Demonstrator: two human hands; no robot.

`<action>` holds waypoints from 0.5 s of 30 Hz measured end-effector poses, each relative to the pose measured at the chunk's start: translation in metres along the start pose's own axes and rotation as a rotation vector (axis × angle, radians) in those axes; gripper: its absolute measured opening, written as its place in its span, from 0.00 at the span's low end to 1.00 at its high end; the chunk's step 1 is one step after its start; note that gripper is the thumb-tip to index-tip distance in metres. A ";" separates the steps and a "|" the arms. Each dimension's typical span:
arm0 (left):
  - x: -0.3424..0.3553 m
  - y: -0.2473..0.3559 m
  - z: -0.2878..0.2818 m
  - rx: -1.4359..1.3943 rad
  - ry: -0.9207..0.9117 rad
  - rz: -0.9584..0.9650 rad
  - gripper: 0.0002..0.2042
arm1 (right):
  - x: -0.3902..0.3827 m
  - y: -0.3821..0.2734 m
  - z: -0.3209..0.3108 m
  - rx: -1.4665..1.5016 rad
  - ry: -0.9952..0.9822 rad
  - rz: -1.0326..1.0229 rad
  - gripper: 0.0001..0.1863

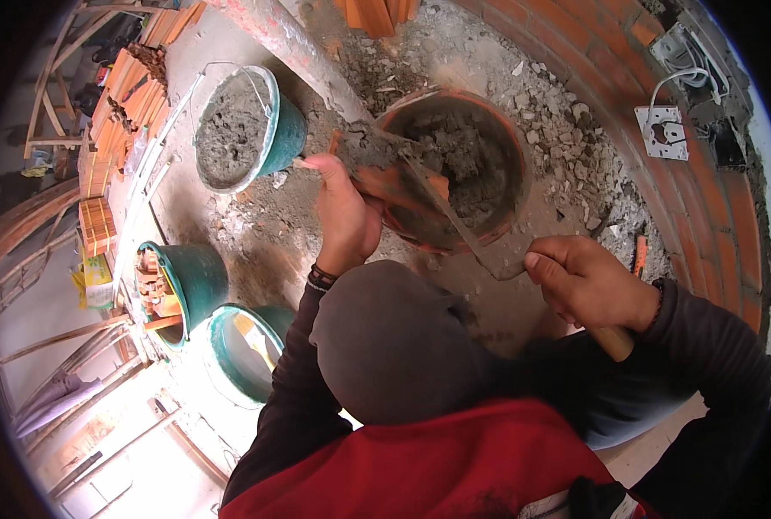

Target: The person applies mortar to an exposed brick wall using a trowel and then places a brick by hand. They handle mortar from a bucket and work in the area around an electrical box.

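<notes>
My left hand (346, 208) grips a brick (407, 192) from the side, over the near-left rim of a round orange-rimmed tub (524, 164). Grey mortar covers part of the brick. My right hand (589, 281) is closed round the wooden handle of a trowel (448, 210). Its narrow blade slants up and left, against or just over the mortared brick; exact contact cannot be made out. Inside the tub lies lumpy wet mortar (476, 160). A rounded grey cloth-covered shape (385, 337) between my arms hides the floor beneath.
Left of my left hand stands a green bucket (289, 130) full of mortar. Nearer are a green bucket (204, 268) of brick pieces and another bucket (230, 372). A pole (295, 52) reaches the tub's far side. Rubble (567, 143) borders a brick wall (706, 208) with exposed wiring.
</notes>
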State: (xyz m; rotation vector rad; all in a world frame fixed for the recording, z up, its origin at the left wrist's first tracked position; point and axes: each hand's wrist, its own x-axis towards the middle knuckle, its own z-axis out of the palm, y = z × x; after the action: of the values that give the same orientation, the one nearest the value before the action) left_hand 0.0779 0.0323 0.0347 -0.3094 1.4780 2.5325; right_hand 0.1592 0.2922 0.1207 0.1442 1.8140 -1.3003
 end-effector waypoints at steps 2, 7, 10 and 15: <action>0.007 -0.003 -0.012 0.026 -0.071 -0.022 0.42 | 0.002 0.002 -0.001 -0.120 0.026 -0.124 0.17; 0.006 -0.010 -0.008 0.062 -0.100 -0.091 0.42 | 0.005 -0.007 0.004 -0.169 -0.001 -0.224 0.16; 0.002 -0.009 0.003 0.031 -0.096 -0.066 0.42 | 0.010 -0.005 0.005 -0.222 0.020 -0.260 0.16; -0.002 -0.007 0.000 0.127 -0.195 -0.085 0.41 | 0.013 0.000 0.009 -0.168 0.031 -0.171 0.18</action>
State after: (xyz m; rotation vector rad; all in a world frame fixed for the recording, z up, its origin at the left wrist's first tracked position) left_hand 0.0822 0.0356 0.0290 -0.0995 1.5069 2.3165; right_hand 0.1569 0.2798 0.1114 -0.0839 1.9883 -1.2603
